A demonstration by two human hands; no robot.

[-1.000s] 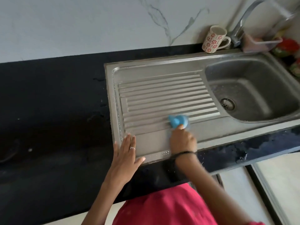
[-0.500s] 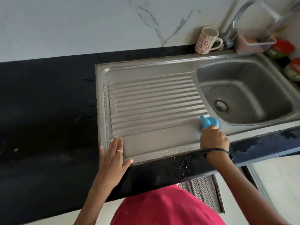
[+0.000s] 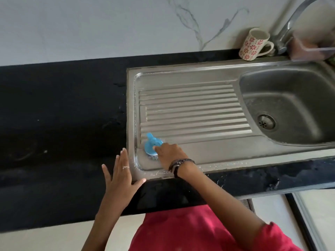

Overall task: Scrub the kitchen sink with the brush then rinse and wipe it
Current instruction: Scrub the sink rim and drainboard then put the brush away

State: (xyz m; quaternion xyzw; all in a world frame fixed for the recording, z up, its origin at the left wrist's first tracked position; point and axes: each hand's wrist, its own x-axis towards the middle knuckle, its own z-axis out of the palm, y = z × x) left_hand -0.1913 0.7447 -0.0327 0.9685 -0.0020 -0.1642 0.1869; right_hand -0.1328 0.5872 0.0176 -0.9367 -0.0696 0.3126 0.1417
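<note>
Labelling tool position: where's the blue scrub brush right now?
Head view: the blue plastic scrub brush sits at the near-left corner of the steel drainboard, held by the right hand.

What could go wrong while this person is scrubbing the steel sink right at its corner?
The blue brush, gripped by the right hand, works beside the drainboard's edge, so suds may slop onto the black counter. The left hand rests flat there, near wet rim, and might slip. The flowered mug stands behind the sink; wide strokes could knock it.

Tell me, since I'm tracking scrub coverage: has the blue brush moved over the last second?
Yes. The blue brush went toward the basin, then back left to the drainboard's near-left corner.
</note>
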